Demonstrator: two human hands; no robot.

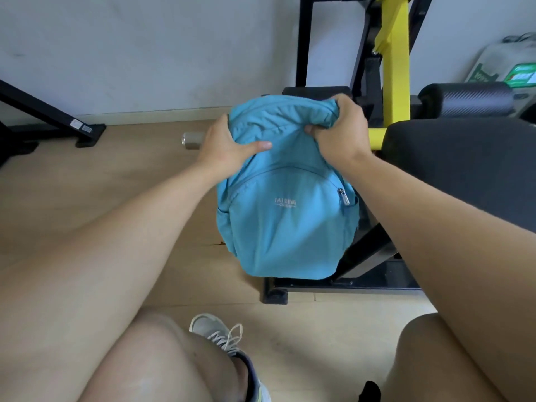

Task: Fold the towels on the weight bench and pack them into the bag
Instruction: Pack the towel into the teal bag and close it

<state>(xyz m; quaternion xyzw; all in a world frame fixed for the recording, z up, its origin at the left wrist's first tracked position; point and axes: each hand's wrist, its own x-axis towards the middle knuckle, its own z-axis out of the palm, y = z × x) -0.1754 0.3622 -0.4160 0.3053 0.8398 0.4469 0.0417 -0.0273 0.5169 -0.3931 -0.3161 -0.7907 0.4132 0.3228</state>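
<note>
Light-blue bag (285, 216) upright beside black weight bench (461, 166); front pocket zipped.

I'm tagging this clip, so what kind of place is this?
Probably a home gym or small workout room: a black and yellow weight machine frame, a padded bench with a foam roller pad, and wood-look flooring against a plain wall.

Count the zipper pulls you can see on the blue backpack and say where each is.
1. A metal zipper pull hangs at the right end of the front pocket's curved zipper on the blue backpack. Others may be hidden at the top, where both hands grip the fabric.
</note>
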